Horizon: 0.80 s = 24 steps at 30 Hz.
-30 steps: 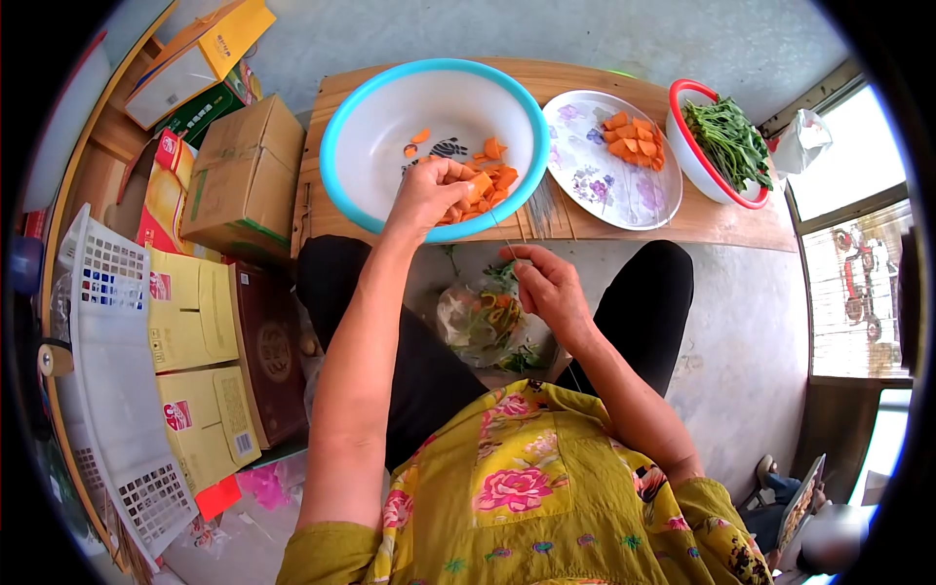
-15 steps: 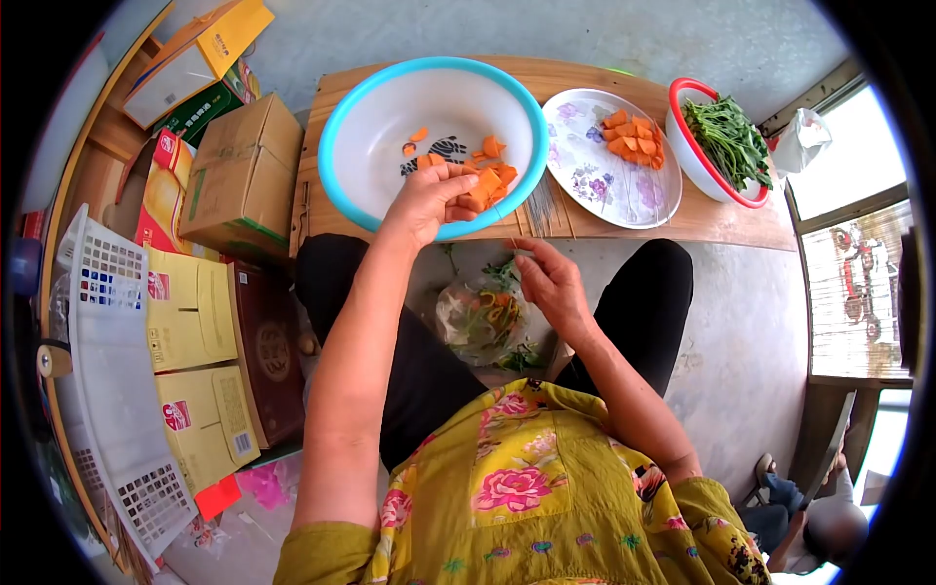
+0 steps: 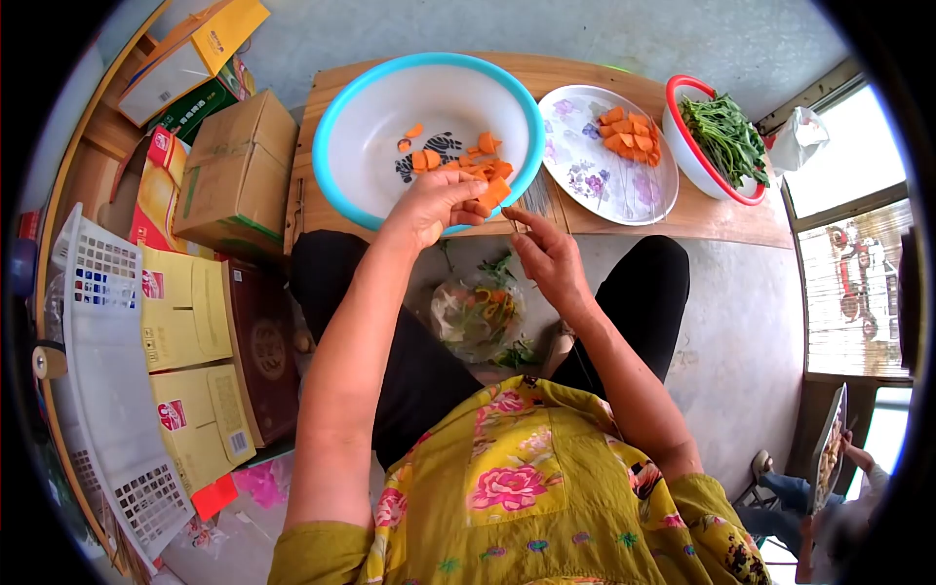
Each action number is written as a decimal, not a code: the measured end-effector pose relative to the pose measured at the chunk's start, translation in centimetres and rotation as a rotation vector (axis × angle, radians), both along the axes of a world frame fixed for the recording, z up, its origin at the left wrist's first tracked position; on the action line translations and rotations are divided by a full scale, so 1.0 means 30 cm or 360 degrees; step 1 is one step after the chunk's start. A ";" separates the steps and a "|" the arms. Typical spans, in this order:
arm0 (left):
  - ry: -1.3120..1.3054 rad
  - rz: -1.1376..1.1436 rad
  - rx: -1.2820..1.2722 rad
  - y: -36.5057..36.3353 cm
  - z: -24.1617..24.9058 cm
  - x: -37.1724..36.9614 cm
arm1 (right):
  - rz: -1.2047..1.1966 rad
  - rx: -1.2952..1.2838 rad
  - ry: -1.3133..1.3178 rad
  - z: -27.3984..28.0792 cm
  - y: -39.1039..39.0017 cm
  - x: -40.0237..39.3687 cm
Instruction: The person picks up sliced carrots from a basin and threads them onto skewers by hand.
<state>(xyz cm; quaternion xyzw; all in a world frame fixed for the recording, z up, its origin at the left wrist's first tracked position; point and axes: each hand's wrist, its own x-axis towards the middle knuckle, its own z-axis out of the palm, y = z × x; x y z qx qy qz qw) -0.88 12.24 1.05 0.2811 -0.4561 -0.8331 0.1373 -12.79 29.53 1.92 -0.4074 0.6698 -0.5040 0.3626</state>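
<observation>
Over the near rim of a blue-rimmed white basin (image 3: 331, 127), my left hand (image 3: 429, 210) grips an orange carrot slice (image 3: 494, 193) between thumb and fingers. More carrot pieces (image 3: 485, 144) lie in the basin below it. My right hand (image 3: 548, 255) is closed in a pinch just right of that slice. A thin, skewer-like stick seems to be in its fingertips, hard to see at this size. Several thin skewers (image 3: 535, 197) lie on the wooden table (image 3: 702, 226) between basin and plate. On the flowered plate (image 3: 588, 182) sits a group of carrot slices (image 3: 630, 136) with thin lines trailing from it.
A red-rimmed bowl (image 3: 673, 127) of leafy greens (image 3: 726, 146) stands on the right. Below the table, a plastic bag (image 3: 478, 317) holds scraps. Cartons (image 3: 239, 175) and a white plastic basket (image 3: 107, 370) line the left. Another person (image 3: 780, 497) holds a tray (image 3: 829, 448) at lower right.
My right hand has risen toward the carrot slice in my left hand, closing the gap. The slice has shifted slightly right. At lower right, the other person's tray has turned to show its contents.
</observation>
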 end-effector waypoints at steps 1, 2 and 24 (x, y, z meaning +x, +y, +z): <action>0.0001 0.0001 0.0002 0.000 -0.002 0.000 | 0.0001 0.0002 0.0001 -0.004 0.000 -0.004; 0.0010 -0.0017 0.0012 -0.002 -0.005 0.000 | 0.0021 -0.0020 -0.0062 -0.012 0.001 -0.008; -0.0006 -0.0071 0.0177 0.002 -0.021 -0.003 | 0.0357 0.0023 -0.0486 0.026 0.042 -0.064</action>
